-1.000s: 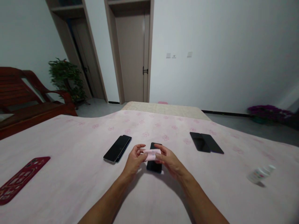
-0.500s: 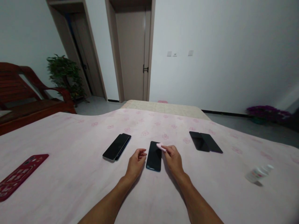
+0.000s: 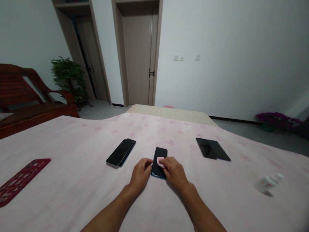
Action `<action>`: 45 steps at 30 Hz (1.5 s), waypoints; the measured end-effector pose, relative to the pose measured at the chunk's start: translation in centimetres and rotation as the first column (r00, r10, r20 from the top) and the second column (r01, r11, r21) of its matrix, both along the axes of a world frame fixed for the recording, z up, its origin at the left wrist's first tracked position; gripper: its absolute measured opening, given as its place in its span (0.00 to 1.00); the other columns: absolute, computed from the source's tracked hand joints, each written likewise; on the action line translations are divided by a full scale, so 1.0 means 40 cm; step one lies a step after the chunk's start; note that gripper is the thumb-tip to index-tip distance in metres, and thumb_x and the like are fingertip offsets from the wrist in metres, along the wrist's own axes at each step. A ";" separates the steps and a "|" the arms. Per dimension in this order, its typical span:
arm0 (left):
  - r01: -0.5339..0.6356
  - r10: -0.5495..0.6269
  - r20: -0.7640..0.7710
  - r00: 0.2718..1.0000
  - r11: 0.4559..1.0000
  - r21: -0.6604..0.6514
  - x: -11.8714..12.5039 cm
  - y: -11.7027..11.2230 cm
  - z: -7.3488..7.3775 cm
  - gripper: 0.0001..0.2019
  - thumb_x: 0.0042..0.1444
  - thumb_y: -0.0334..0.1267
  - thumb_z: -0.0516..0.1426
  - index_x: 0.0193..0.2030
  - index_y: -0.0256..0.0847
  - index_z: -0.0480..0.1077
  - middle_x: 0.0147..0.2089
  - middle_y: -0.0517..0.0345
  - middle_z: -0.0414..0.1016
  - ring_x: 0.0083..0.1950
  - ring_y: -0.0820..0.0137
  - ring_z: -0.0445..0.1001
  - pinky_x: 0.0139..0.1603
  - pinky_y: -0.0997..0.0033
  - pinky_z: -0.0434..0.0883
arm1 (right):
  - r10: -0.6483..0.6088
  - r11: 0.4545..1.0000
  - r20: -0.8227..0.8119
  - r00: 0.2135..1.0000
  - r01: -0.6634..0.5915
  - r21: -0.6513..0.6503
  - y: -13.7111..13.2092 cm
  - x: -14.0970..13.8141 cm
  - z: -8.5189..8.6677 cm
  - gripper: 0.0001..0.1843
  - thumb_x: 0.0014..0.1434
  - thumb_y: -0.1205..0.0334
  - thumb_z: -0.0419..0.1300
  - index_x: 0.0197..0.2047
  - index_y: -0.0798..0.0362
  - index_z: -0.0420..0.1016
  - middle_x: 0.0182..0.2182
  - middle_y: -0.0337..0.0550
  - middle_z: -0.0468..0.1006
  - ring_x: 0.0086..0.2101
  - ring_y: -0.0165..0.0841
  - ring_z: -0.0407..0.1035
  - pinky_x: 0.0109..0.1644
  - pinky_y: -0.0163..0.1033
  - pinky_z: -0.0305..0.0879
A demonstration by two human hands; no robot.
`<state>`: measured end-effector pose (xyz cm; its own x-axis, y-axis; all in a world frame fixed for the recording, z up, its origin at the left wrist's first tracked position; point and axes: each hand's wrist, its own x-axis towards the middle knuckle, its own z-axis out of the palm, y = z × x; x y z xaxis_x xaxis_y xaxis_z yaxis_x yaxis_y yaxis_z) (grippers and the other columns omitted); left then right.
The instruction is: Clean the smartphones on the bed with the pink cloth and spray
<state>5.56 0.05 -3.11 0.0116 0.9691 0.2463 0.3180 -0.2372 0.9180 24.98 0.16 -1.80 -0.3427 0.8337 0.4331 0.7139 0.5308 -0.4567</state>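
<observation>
Head view: shows a black phone [image 3: 161,153] lying flat and screen-up on the pink-clothed counter [image 3: 72,193], directly under the fingertips of both hands. Looks rigid, thin and fairly light. Probably slick and breakable on its glass face, so better taken by the long side edges than by the screen. Rests on soft cloth, so likely slides little when pressed.

Shows also a small pink wipe [image 3: 159,161], bunched beneath the right fingers and pressed onto the near half of the screen. Seems soft, limp and nearly weightless, apt to crumple. Calls for a fingertip pinch rather than a full grasp.

Right hand [image 3: 175,173]: lies palm down, low over the cloth, reaching in from the lower right, with fingers together and closed on the wipe.

Left hand [image 3: 140,173]: sits knuckles up with fingers curled, tips at the phone's left edge. Gripping or merely touching, cannot tell.

Up and left of the left fingers, near: stacked phones [image 3: 120,157]. Far out to the left of them: a red case [image 3: 23,180]. Up and right of the right fingers, well apart: a pair of dark phones [image 3: 212,148]. Far right of those fingers: a white bottle [image 3: 267,182] on its side.
</observation>
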 end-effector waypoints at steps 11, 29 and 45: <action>0.036 -0.030 -0.112 0.993 0.998 0.049 -0.001 0.003 -0.011 0.09 0.55 0.31 0.55 0.38 0.45 0.76 0.39 0.56 0.77 0.42 0.63 0.75 0.46 0.65 0.68 | -0.015 0.997 -0.022 1.000 0.014 -0.071 0.017 0.000 0.000 0.17 0.57 0.76 0.54 0.43 0.50 0.77 0.43 0.47 0.75 0.42 0.37 0.71 0.46 0.40 0.69; 0.056 -0.047 -0.256 0.966 0.998 0.030 0.001 0.002 -0.007 0.09 0.58 0.31 0.53 0.38 0.43 0.74 0.40 0.58 0.76 0.44 0.66 0.75 0.47 0.66 0.69 | 0.067 0.950 -0.094 0.993 -0.093 -0.299 0.056 0.017 0.057 0.09 0.62 0.62 0.57 0.31 0.53 0.75 0.36 0.45 0.76 0.37 0.36 0.69 0.40 0.37 0.61; 0.055 -0.047 -0.259 0.965 0.998 0.024 0.002 0.001 -0.003 0.09 0.58 0.30 0.53 0.40 0.43 0.74 0.42 0.58 0.76 0.45 0.67 0.75 0.48 0.67 0.69 | -0.114 0.935 -0.078 0.990 0.080 -0.345 0.164 0.016 0.030 0.02 0.56 0.65 0.61 0.32 0.53 0.75 0.29 0.39 0.79 0.31 0.32 0.70 0.34 0.33 0.56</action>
